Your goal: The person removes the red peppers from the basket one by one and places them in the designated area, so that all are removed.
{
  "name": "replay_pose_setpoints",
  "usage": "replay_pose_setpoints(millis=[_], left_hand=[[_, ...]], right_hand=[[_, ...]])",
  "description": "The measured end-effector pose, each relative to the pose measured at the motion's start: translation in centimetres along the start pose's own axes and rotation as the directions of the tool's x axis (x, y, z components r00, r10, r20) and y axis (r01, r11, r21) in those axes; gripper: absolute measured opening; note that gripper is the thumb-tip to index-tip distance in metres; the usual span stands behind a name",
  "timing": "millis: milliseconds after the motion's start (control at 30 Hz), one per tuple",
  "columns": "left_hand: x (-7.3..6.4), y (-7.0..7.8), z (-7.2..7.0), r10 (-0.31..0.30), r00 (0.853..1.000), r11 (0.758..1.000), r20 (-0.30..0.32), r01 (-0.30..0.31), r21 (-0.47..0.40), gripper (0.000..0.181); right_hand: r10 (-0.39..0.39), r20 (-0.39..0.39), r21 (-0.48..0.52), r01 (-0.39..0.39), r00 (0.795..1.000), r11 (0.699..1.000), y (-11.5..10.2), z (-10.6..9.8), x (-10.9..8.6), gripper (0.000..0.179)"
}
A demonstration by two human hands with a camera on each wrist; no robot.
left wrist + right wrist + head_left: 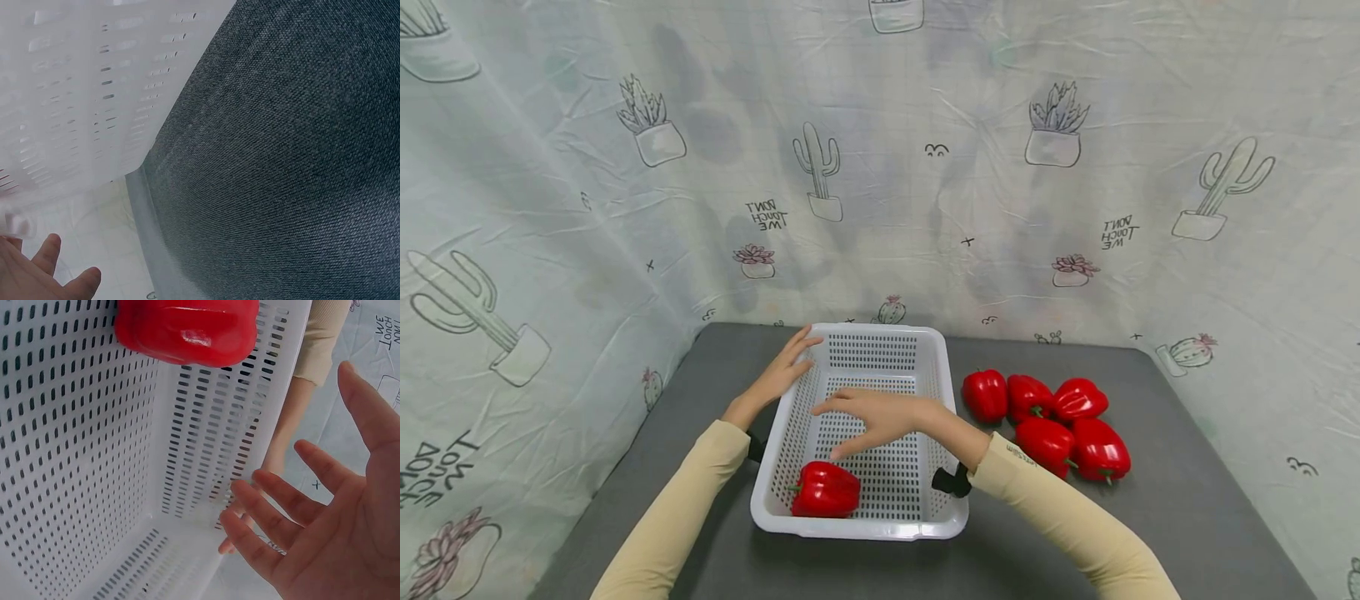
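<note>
A white perforated plastic basket (880,528) stands on the table. One red bell pepper (826,490) lies in its near left corner, and the right wrist view shows the same bell pepper (187,331) close up. My right hand (880,421) hovers over the basket's middle with fingers and thumb spread and nothing in it. Seen from the right wrist, the palm of that hand (337,519) is bare. At the far left of the basket, my left hand (782,372) touches the rim with its fingers extended.
Several red bell peppers (1045,446) lie grouped on the dark grey table (1180,517) to the right of the basket. A pale curtain (880,217) printed with cacti hangs behind the table and along its sides.
</note>
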State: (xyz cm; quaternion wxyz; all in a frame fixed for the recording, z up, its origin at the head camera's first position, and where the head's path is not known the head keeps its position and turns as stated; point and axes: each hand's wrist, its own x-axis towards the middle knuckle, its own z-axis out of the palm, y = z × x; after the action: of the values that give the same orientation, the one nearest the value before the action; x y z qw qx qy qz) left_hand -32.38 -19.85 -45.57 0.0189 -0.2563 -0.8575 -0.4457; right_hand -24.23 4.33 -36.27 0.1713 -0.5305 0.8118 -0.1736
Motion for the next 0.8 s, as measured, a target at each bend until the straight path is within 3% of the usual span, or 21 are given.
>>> replay_pose_setpoints(millis=[433, 800], left_hand=[[0.1, 0.1, 0.0, 0.003, 1.0, 1.0, -0.005, -0.003, -0.005, 0.043], [0.0, 0.3, 0.1, -0.013, 1.0, 1.0, -0.002, 0.013, -0.019, 0.043]], right_hand=[[0.007, 0.087, 0.116, -0.017, 0.996, 0.993, 0.6, 1.4, 1.6, 0.07], [0.032, 0.149, 0.146, -0.054, 0.988, 0.988, 0.5, 2.3, 2.1, 0.071]])
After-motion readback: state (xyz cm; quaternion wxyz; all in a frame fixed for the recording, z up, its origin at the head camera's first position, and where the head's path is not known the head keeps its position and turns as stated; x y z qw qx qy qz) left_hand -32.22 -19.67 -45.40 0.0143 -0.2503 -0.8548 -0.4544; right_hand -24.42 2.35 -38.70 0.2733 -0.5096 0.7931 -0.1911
